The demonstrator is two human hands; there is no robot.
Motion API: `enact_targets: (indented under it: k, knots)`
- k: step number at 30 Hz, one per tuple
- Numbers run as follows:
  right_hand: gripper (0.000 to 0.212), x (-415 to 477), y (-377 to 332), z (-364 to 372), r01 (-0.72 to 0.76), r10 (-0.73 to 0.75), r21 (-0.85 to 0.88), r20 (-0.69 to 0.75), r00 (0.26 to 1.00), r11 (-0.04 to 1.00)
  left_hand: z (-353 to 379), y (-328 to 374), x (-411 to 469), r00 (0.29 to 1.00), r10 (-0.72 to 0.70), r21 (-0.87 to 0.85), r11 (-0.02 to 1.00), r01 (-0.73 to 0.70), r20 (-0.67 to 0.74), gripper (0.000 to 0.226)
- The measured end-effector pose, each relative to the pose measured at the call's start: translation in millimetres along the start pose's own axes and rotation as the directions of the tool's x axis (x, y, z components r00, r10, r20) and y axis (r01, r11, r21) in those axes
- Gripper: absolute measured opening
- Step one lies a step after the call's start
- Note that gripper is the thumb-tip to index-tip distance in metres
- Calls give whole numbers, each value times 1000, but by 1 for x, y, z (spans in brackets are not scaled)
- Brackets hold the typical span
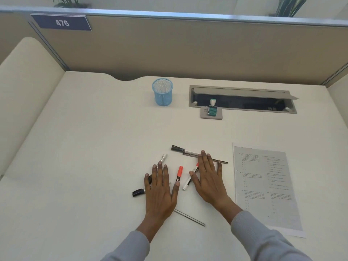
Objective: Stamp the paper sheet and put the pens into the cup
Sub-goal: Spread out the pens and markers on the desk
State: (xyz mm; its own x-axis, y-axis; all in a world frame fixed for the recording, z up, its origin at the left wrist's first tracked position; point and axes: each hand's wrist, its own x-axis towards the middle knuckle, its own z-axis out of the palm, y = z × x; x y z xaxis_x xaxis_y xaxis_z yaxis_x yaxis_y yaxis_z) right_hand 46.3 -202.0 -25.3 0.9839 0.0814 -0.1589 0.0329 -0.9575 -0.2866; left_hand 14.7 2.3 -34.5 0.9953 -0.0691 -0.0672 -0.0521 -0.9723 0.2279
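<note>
Both hands lie flat, palms down, fingers spread, on the white counter (94, 147) among scattered pens; neither grip closes on anything. The left hand (160, 191) covers the middle of a silver pen (163, 157) whose tip shows past the fingertips, pointing far and slightly right. A black-capped marker (139, 192) sticks out left of that hand, lying roughly left to right, and a thin grey pencil (189, 217) runs from under the wrist toward the near right. Between the hands lies an orange-capped marker (178, 176), cap at the far end, long axis near to far; the left thumb touches its near end. Black letters mark its barrel but I cannot read them.

The right hand (209, 183) rests over a white marker (190, 178) with an orange band, which slants from near left to far right. Its fingertips lie across a clear pen (183, 150) with a black cap at the left end, lying nearly left to right, and a thin dark pen (222, 162) that reaches out to the right past the little finger.

The printed sheet (267, 187) lies just right of the right hand, text too small to read. The blue mesh cup (162, 92) stands upright, well apart at the far side. The stamp (212, 108) stands right of it on a grey plate at the edge of a cable tray (243, 98). A blue plate (62, 22) on the partition reads 476
</note>
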Motion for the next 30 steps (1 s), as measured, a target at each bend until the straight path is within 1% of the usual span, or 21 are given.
enact_targets:
  k: [9,14,22,30]
  knots:
    - [68,-5,-38,17,-44,44,2,-18,999,999,-6,-27,18,1000,-7,21,1000,7,-13,65]
    - [70,-2,-64,24,-9,9,8,1,1000,1000,-12,-43,28,999,-18,18,1000,19,-30,64]
    - [81,10,-100,29,48,-47,-30,42,998,998,-22,-76,46,1000,-24,48,999,25,-21,74]
    - [82,39,-139,31,129,-123,-42,117,985,991,-34,-109,70,998,-64,70,995,65,-17,68]
